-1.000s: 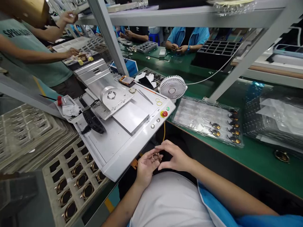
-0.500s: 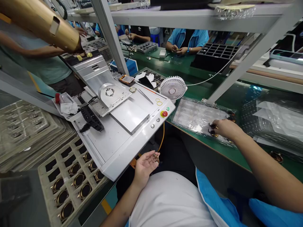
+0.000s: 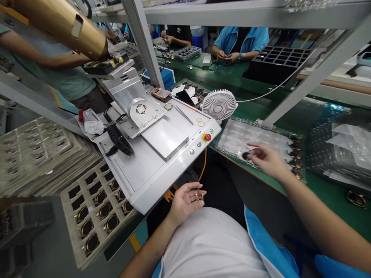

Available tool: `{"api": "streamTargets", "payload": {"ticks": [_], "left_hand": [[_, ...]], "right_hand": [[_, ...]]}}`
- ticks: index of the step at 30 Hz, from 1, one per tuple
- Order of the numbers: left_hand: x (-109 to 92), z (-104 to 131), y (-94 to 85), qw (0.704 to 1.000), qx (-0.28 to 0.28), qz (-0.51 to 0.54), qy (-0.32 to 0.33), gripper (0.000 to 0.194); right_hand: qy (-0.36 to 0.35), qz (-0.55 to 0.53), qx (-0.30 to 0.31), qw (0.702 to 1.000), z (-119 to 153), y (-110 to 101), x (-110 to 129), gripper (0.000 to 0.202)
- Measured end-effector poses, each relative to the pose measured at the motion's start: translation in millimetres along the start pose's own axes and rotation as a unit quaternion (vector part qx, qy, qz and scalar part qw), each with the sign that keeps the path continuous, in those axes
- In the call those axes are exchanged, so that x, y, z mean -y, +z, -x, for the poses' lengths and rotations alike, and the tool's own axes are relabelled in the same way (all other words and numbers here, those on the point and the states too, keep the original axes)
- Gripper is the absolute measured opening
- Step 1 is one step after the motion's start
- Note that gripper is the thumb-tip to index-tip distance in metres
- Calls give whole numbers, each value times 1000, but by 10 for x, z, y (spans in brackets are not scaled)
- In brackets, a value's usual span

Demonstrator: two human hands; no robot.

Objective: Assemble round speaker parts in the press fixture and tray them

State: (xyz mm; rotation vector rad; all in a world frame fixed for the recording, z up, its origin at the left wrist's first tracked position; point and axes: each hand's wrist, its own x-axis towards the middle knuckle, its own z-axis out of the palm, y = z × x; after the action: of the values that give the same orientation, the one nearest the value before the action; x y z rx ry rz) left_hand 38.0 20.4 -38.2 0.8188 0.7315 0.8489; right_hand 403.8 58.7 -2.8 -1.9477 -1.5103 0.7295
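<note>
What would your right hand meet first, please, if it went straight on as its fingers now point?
The right hand, holding a dark round part, would probably cross above the clear tray and first meet the white machine at its corner by the red button, though height is unclear.

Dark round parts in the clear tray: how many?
5 visible, a column at the right end of the clear tray: back part, second part, third part, fourth part, front part. The right hand holds another part and may hide more.
</note>
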Motion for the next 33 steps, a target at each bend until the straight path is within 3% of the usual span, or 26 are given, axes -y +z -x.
{"api": "streamTargets", "payload": {"ticks": [1, 3, 5, 7, 10, 13, 19, 22, 25, 29, 31, 33], "left_hand": [[-30, -7, 32, 1000, 24, -8, 1, 63], [-91, -21, 82, 997, 71, -22, 15, 75], [-150, -24, 99, 995, 90, -28, 34, 82], [-200, -4, 77, 996, 77, -30, 42, 86], [-262, 68, 4, 998, 47, -19, 41, 90], [-300, 148, -55, 999, 28, 17, 36, 93], [-289, 172, -93, 997, -7, 69, 18, 89], [-304, 132, -93, 997, -38, 52, 43, 97], [-360, 105, -74, 997, -38, 33, 64, 102], [-432, 153, -54, 996, -25, 0, 87, 103], [-440, 219, -57, 994, -27, -30, 99, 104], [-421, 295, -59, 990, -35, -68, 122, 103]], "right_hand": [[-31, -131, 44, 990, 84, 201, 167, 52], [-71, -306, 148, 938, 250, 585, 529, 56], [-109, -355, 201, 907, 369, 874, 854, 48], [-174, -323, 185, 912, 412, 1043, 1077, 36], [-289, -253, 111, 917, 379, 1158, 1207, 26], [-345, -244, 80, 903, 354, 1227, 1203, 22], [-395, -209, 123, 886, 319, 1188, 1310, 20], [-355, -199, 116, 906, 81, 1078, 1504, 18], [-201, -241, 109, 943, -306, 1008, 1758, 16], [-35, -241, 135, 961, -754, 987, 2008, 18], [-9, -199, 116, 973, -830, 989, 2016, 21], [-16, -168, 57, 984, -763, 1006, 1942, 27]]}}
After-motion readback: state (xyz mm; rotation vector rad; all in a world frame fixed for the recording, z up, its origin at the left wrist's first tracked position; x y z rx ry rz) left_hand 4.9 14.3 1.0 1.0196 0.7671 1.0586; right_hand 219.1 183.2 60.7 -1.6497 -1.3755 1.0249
